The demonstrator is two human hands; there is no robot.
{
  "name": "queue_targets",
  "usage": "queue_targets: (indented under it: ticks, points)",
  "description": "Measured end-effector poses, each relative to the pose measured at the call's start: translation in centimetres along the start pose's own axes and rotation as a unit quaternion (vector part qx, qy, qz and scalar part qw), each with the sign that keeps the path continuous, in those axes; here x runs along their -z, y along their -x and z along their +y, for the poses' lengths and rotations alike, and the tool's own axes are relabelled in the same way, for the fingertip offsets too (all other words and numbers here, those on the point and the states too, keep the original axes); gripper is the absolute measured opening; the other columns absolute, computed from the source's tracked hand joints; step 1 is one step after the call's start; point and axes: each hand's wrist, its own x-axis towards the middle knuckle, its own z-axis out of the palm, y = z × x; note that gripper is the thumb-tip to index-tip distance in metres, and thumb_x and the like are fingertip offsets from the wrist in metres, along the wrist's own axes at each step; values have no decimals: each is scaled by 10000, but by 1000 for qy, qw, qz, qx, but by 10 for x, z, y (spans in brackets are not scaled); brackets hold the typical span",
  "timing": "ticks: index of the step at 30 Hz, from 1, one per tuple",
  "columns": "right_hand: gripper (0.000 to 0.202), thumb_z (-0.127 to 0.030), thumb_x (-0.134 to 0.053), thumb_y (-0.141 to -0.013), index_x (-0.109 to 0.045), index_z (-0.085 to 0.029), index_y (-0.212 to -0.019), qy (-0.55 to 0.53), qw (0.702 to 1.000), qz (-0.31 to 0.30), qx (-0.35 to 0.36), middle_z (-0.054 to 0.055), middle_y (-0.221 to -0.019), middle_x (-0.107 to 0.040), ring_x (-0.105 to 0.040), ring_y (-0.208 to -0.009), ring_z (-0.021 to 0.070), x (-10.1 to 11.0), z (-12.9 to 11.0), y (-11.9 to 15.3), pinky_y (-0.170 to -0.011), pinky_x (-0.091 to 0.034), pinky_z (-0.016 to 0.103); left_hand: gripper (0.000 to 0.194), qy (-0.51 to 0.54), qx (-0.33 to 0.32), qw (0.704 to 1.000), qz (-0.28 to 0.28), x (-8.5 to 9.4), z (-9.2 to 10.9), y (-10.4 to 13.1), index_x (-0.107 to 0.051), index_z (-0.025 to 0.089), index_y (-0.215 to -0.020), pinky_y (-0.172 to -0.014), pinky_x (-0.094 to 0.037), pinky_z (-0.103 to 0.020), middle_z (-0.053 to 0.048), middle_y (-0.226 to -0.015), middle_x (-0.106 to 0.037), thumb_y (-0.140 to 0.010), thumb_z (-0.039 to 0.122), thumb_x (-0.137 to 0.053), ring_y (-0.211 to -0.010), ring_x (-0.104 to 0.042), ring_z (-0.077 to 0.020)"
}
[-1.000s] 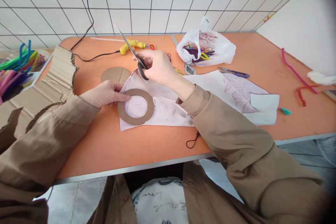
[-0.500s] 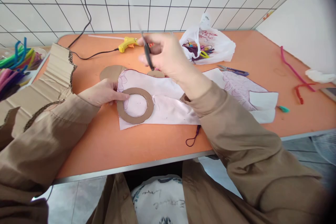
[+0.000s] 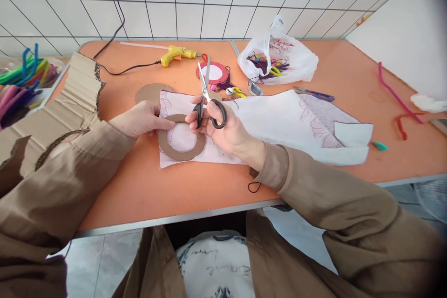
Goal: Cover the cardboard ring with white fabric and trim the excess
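My right hand (image 3: 226, 132) holds a pair of scissors (image 3: 206, 91) by the black handles, the blades slightly parted and pointing away from me. A brown cardboard ring (image 3: 181, 152) lies on white fabric (image 3: 265, 116) with faint purple patterning. My left hand (image 3: 141, 120) pinches the fabric's left edge together with the ring, thumb on top; its other fingers are mostly hidden beneath. Behind the cloth, a round cardboard disc (image 3: 148, 94) is partly covered.
A yellow glue gun (image 3: 178, 55) with its cord, a red-rimmed ring (image 3: 212, 72) and a white plastic bag (image 3: 296, 63) of tassels stand behind. Torn corrugated cardboard (image 3: 66, 102) lies left. Purple-handled snips (image 3: 316, 94) and fuzzy pipe cleaners (image 3: 398, 91) lie right.
My right hand has come down and toward me with the scissors, turning palm up; the blades now show parted. My left hand keeps its grip on the ring and fabric.
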Motion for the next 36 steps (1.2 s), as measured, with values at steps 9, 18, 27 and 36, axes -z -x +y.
queue_targets:
  ticks: [9, 18, 27, 36]
  points:
    - [396, -528, -680, -782, -565, -237, -1025, 45, 999, 1, 5, 10, -822, -685, -679, -769, 170, -7, 3, 2, -768, -569, 335, 349, 113, -12, 993, -33, -5, 4, 6, -765, 180, -904, -734, -537, -268, -32, -926, -762, -572, 261, -836, -921, -677, -224]
    - [296, -413, -668, -816, -534, -242, -1018, 93, 995, -37, 23, -16, -774, -620, -636, -739, 154, -9, 3, 5, -695, -509, 294, 396, 255, 39, 962, -86, -15, -5, 8, -749, 151, -946, -675, -562, -290, -91, -952, -748, -635, 378, -839, -875, -693, -243]
    - [334, -430, -690, -810, -539, -228, -1030, 93, 995, -41, 14, -11, -805, -632, -631, -751, 145, -11, 2, 7, -692, -500, 290, 409, 304, 76, 946, -86, -17, -17, 8, -753, 145, -931, -499, -509, -252, -87, -864, -733, -619, 381, -873, -694, -666, -207]
    - [322, -444, -651, -812, -544, -235, -1032, 99, 994, -40, 15, -21, -794, -642, -635, -743, 136, -10, 4, 7, -686, -488, 278, 432, 340, 100, 930, -99, -15, -14, 10, -768, 168, -978, -614, -587, -294, -93, -959, -750, -606, 347, -894, -809, -697, -236]
